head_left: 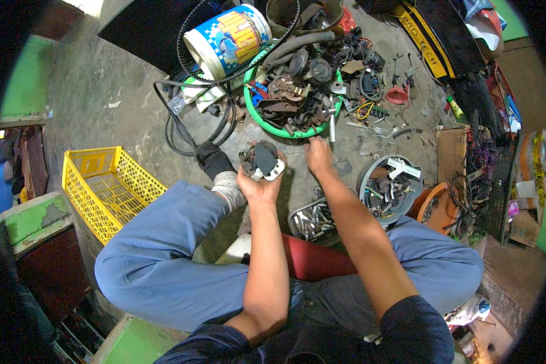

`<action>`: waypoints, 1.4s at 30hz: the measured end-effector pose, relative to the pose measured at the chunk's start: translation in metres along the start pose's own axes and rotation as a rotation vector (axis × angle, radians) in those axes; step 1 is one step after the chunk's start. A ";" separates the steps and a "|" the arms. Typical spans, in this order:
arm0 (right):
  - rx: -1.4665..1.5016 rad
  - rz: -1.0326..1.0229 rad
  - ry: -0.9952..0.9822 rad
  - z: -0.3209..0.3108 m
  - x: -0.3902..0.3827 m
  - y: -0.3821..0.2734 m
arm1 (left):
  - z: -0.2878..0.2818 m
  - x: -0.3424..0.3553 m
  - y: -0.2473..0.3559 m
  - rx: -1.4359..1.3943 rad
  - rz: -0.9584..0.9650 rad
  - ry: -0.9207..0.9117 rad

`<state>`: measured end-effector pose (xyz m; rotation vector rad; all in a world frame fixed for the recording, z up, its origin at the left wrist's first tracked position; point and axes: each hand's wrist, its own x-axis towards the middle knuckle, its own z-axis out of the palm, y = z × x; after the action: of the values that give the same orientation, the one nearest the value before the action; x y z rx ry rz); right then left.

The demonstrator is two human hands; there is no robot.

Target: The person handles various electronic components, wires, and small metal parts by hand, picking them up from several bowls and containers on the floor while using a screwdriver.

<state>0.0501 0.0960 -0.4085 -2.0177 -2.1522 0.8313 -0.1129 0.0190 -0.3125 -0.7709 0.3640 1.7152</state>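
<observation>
My left hand (261,185) is closed around a metal mechanical part (264,158) with a dark flat face and a white rimmed flange, in front of my lap. My right hand (318,158) has curled fingers just below the front rim of a green round basin (270,130); what they hold, if anything, is hidden. That basin is heaped with rusty and black parts (288,88). A chrome socket tool (332,124) lies beside its right side, close above my right hand. Below that hand are a metal tray of small bits (312,219) and a grey bucket of parts (389,185).
A yellow crate (110,193) sits left of my bent legs. Black belts (173,133) and a tipped white bucket (224,41) lie ahead. Scattered tools, a red funnel (396,95), an orange bowl (438,208), wires and cardboard (451,155) crowd the right.
</observation>
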 end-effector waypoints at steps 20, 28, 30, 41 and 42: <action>0.313 0.115 0.064 0.018 -0.068 0.048 | -0.001 -0.008 -0.007 -0.011 -0.059 -0.095; 0.279 0.088 0.114 0.010 -0.071 0.042 | 0.000 -0.008 -0.008 0.026 -0.054 -0.075; 0.268 0.114 0.109 0.009 -0.073 0.037 | -0.001 -0.007 -0.007 0.017 -0.056 -0.078; 0.248 0.085 0.175 0.022 -0.066 0.053 | 0.011 -0.012 -0.026 0.030 -0.116 -0.097; 0.287 0.096 0.180 0.019 -0.066 0.055 | 0.013 -0.015 -0.033 0.039 -0.140 -0.124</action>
<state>0.1005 0.0265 -0.4277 -1.9768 -1.7424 0.8747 -0.0844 0.0256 -0.2883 -0.6427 0.2516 1.6104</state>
